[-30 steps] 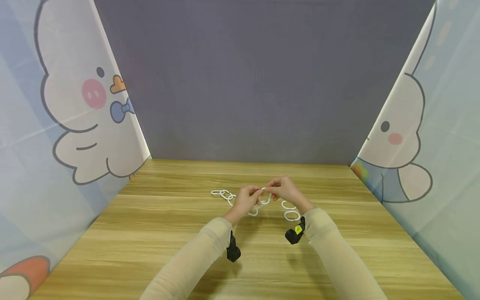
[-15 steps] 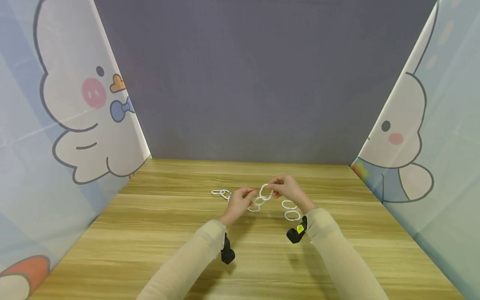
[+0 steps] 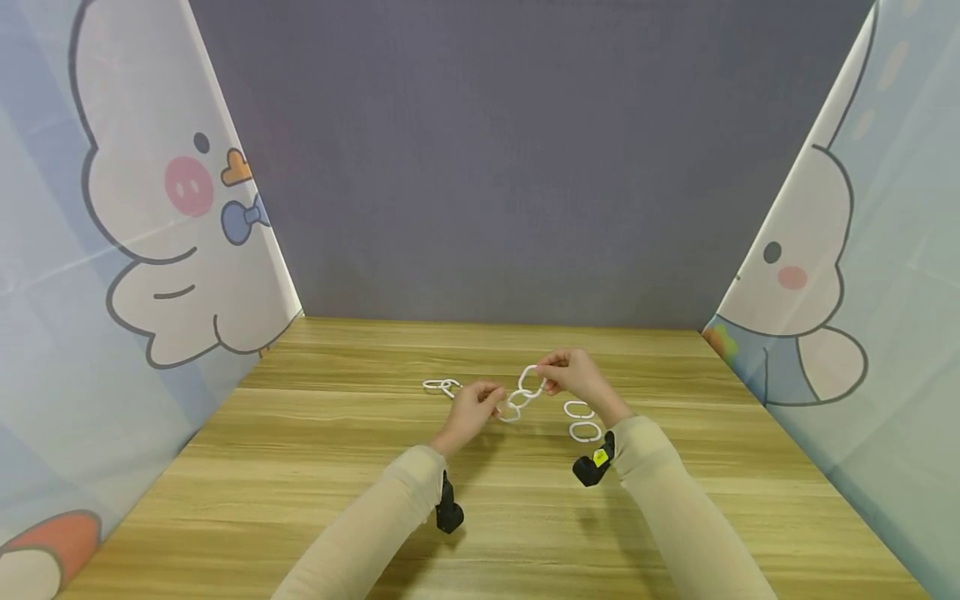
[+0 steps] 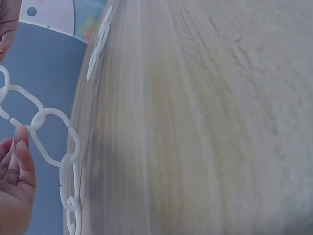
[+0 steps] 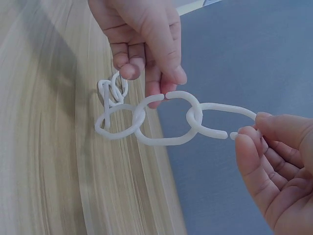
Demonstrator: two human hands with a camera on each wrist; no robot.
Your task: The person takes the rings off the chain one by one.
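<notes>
A chain of white plastic links (image 5: 166,141) hangs between my hands, low over the wooden table. My right hand (image 3: 576,379) pinches its end link (image 5: 227,108) between thumb and fingertips; a small gap shows in that link beside the fingers. At the neighbouring link is my left hand (image 3: 471,410), its fingertips at the gap and its thumb apart from the plastic. Whether those fingertips touch the link is hard to tell. More of the chain (image 3: 442,384) lies on the table past the left hand, which hides part of it.
Two loose white links lie below the right hand, an upper link (image 3: 577,402) and a lower link (image 3: 572,432). The wooden table (image 3: 360,500) meets a grey back panel (image 3: 480,167). Printed cloth walls (image 3: 45,333) stand at both sides.
The left hand has come away from the end link and moved left and down. The right hand stays nearly in place, holding the end link, which now shows fully between the hands.
</notes>
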